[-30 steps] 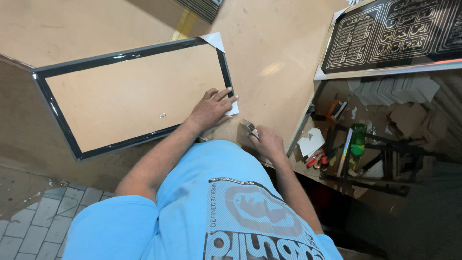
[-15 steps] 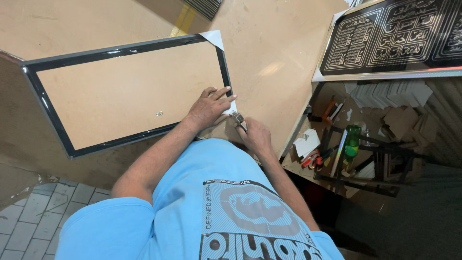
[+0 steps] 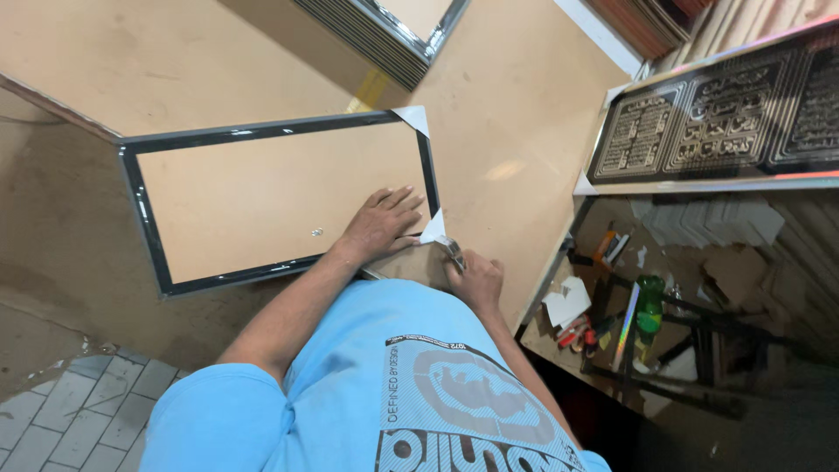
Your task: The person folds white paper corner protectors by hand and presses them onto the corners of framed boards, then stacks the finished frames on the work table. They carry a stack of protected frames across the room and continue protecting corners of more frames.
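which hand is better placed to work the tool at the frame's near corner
Right, probably. The right hand already holds the small metal tool, its tip at the white corner guard. The left hand lies flat on the frame, steadying it.

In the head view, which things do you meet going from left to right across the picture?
Black picture frame → left hand → small metal tool held by the right hand → green bottle.
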`<state>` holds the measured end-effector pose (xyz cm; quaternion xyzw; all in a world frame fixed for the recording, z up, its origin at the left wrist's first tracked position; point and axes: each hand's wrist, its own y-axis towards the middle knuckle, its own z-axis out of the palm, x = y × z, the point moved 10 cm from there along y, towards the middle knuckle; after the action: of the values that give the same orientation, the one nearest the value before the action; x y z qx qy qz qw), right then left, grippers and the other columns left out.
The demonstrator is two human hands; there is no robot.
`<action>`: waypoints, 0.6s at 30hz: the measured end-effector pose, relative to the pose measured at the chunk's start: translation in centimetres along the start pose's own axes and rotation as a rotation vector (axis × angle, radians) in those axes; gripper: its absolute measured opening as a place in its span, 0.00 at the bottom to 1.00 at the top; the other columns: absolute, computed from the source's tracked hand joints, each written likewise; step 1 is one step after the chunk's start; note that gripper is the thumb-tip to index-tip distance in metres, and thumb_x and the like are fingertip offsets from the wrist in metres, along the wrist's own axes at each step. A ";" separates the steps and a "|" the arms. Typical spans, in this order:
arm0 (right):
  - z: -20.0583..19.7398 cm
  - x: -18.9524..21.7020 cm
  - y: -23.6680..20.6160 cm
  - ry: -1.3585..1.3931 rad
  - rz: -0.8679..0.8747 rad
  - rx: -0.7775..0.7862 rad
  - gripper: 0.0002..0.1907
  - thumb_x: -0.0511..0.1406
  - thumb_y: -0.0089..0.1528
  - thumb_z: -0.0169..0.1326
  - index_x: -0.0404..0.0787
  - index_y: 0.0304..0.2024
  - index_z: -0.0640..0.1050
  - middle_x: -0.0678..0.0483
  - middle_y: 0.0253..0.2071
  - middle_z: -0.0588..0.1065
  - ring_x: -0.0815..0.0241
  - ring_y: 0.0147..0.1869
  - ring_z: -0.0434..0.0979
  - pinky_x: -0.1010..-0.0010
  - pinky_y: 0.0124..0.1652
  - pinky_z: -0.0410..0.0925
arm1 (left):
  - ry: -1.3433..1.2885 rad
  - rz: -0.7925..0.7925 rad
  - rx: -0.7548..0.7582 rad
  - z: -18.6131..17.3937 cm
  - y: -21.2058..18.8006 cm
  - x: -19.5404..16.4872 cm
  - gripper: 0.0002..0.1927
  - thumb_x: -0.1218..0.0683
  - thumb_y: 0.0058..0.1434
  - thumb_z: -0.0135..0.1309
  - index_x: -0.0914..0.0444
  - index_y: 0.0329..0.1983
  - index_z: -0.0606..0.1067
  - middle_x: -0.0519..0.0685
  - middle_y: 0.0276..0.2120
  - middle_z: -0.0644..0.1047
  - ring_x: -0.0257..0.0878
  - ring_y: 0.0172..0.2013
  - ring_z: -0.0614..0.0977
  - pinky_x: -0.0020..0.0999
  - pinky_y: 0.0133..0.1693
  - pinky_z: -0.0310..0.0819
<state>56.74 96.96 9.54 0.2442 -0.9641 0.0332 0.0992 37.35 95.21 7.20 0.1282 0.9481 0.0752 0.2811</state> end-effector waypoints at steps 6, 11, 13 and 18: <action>-3.4 -2.4 -2.0 -0.142 0.186 -0.153 0.27 0.51 0.53 0.64 0.41 0.47 0.77 0.48 0.38 0.76 0.47 0.45 0.76 0.45 0.55 0.58 | 0.273 -0.740 -0.235 -9.6 -14.7 13.2 0.31 0.37 0.65 0.56 0.54 0.67 0.72 0.61 0.73 0.60 0.56 0.74 0.54 0.65 0.67 0.45; -4.2 1.7 -0.2 0.025 -0.135 -0.197 0.31 0.48 0.54 0.67 0.42 0.54 0.73 0.48 0.54 0.72 0.47 0.60 0.70 0.45 0.60 0.57 | -0.022 -1.125 -0.451 -16.4 -27.8 18.2 0.30 0.42 0.64 0.58 0.57 0.67 0.73 0.70 0.68 0.61 0.62 0.65 0.65 0.52 0.61 0.62; -4.0 3.9 1.0 0.110 -0.261 -0.173 0.31 0.45 0.52 0.68 0.43 0.54 0.74 0.46 0.54 0.72 0.47 0.61 0.70 0.44 0.63 0.56 | -0.221 -1.042 -0.479 -18.3 -27.8 18.4 0.21 0.45 0.70 0.57 0.61 0.60 0.78 0.58 0.56 0.79 0.48 0.57 0.77 0.40 0.58 0.68; -2.7 8.7 2.9 0.200 -0.501 -0.048 0.29 0.36 0.47 0.66 0.42 0.51 0.75 0.48 0.52 0.73 0.49 0.60 0.73 0.44 0.64 0.58 | -0.670 -0.868 -0.771 -27.5 -25.9 11.5 0.15 0.52 0.72 0.59 0.71 0.48 0.76 0.45 0.41 0.77 0.32 0.42 0.75 0.27 0.47 0.70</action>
<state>48.35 95.78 13.97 0.4682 -0.8595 0.0085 0.2049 7.70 71.75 18.56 -0.3580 0.6805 0.2446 0.5907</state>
